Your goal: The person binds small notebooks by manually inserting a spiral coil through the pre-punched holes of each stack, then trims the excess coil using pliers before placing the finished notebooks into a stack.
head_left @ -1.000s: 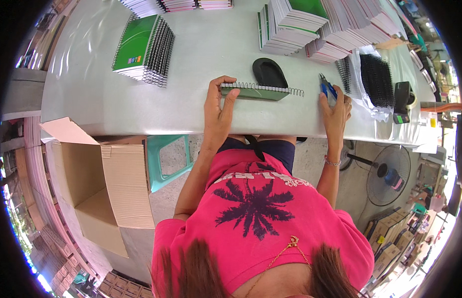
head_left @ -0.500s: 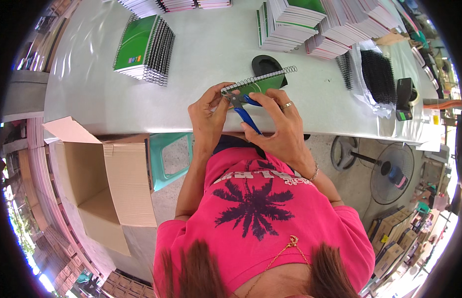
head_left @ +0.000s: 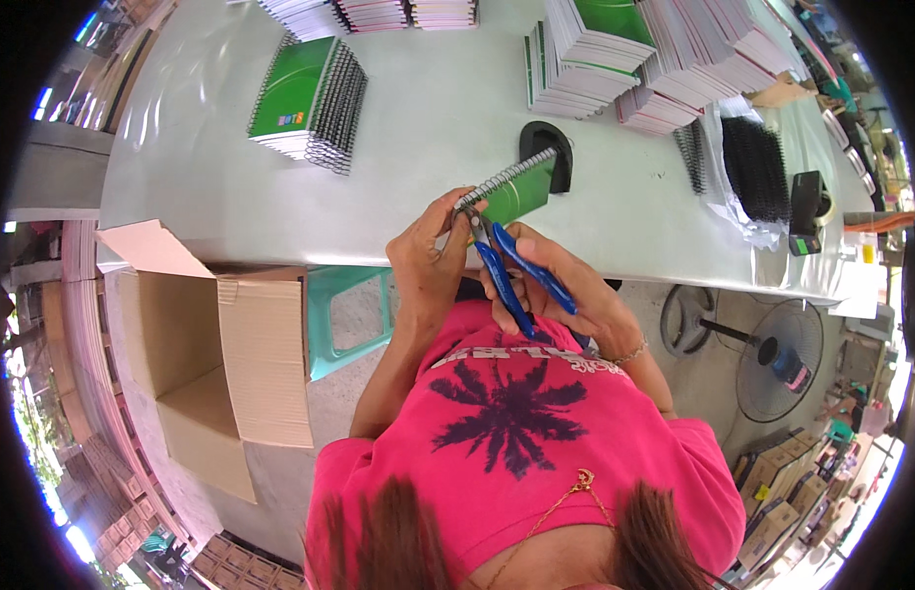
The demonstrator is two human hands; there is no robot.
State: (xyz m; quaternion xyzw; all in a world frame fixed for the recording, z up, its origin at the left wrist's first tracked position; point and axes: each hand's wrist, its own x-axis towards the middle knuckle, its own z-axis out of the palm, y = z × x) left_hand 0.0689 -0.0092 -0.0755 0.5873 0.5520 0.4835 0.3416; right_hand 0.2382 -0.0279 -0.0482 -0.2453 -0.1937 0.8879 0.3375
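Observation:
My left hand (head_left: 428, 251) pinches the near end of a small green-covered notebook (head_left: 524, 193) along its spine. A dark wire coil (head_left: 506, 179) runs up that spine, and the notebook is tilted, its far end over a black rounded object (head_left: 563, 165) on the table. In my right hand (head_left: 590, 295) is a pair of pliers with blue handles (head_left: 495, 270). Its handles are spread apart, with my fingers around them. The metal jaws meet the coil's near end beside my left fingertips; their exact grip is hidden there.
A stack of green spiral notebooks (head_left: 298, 93) stands at the left. More book stacks (head_left: 585, 74) are at the back right, near black coils (head_left: 755, 157) in clear plastic. An open cardboard box (head_left: 265, 359), a green stool (head_left: 351, 270) and a fan (head_left: 780, 359) sit below the table edge.
The notebook has turned steeper, and its coil no longer juts far past the far end. The pliers have swung so their handles point toward my body. Both hands are slightly lower and further right.

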